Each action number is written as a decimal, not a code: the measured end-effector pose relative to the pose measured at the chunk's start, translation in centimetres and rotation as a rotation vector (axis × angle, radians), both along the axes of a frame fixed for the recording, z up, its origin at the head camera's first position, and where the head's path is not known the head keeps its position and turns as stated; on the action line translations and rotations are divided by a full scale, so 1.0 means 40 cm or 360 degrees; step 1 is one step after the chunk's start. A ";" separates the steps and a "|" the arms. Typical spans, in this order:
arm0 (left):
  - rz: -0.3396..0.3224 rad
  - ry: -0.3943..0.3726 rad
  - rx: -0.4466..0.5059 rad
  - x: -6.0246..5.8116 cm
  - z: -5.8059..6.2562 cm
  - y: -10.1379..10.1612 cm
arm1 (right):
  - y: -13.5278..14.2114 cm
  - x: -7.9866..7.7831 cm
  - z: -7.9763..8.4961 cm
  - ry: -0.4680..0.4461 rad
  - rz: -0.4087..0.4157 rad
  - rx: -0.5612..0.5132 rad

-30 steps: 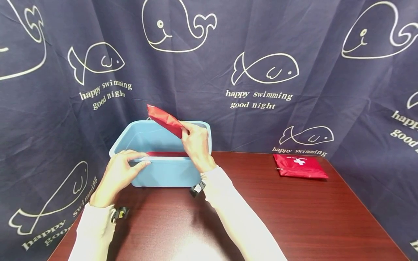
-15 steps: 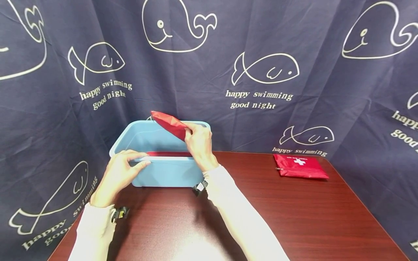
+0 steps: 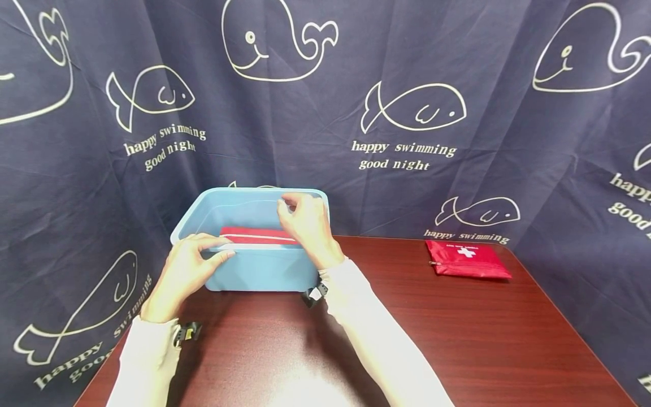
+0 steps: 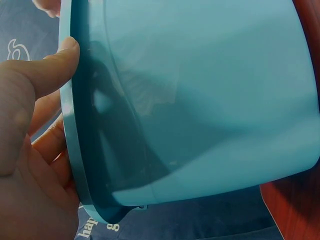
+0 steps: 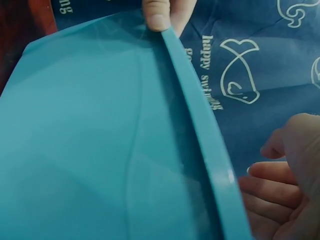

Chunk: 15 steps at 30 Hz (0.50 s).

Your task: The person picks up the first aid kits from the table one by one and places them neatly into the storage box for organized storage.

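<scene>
A light blue plastic bin (image 3: 259,271) stands on the table at left of centre in the head view. My left hand (image 3: 188,265) grips its front rim near the left corner, thumb (image 4: 67,55) on the outside and fingers over the inside. My right hand (image 3: 307,223) hovers over the bin's right end, fingers loosely bent with nothing between them. Inside the bin a red pouch (image 3: 244,230) with a white stripe shows above the front rim; its lower part is hidden. A red first aid pouch (image 3: 473,265) with a white cross lies on the table to the right.
The dark red-brown wooden table (image 3: 407,316) reaches toward the front and right. A navy curtain (image 3: 325,113) printed with white whales and fish hangs close behind the bin and at both sides.
My right hand has let go of the red pouch, which has dropped into the bin. That hand moved slightly right earlier; the left hand has stayed on the rim.
</scene>
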<state>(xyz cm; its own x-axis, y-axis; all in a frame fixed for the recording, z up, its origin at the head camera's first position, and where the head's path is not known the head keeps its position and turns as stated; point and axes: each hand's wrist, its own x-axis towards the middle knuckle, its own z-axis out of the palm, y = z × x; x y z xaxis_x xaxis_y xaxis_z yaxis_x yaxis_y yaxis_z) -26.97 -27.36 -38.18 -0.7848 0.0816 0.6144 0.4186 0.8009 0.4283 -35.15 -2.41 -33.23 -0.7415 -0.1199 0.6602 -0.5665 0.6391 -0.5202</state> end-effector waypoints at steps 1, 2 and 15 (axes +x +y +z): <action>0.0000 0.0000 -0.0001 0.000 0.000 0.000 | 0.003 0.005 0.004 -0.0006 0.0005 -0.0005; 0.0000 0.0000 -0.0002 -0.001 0.000 0.001 | 0.006 0.010 0.009 -0.0012 0.0008 -0.0005; -0.0010 0.0022 0.0000 -0.001 -0.002 -0.001 | 0.081 0.058 0.026 -0.0047 -0.0050 -0.0001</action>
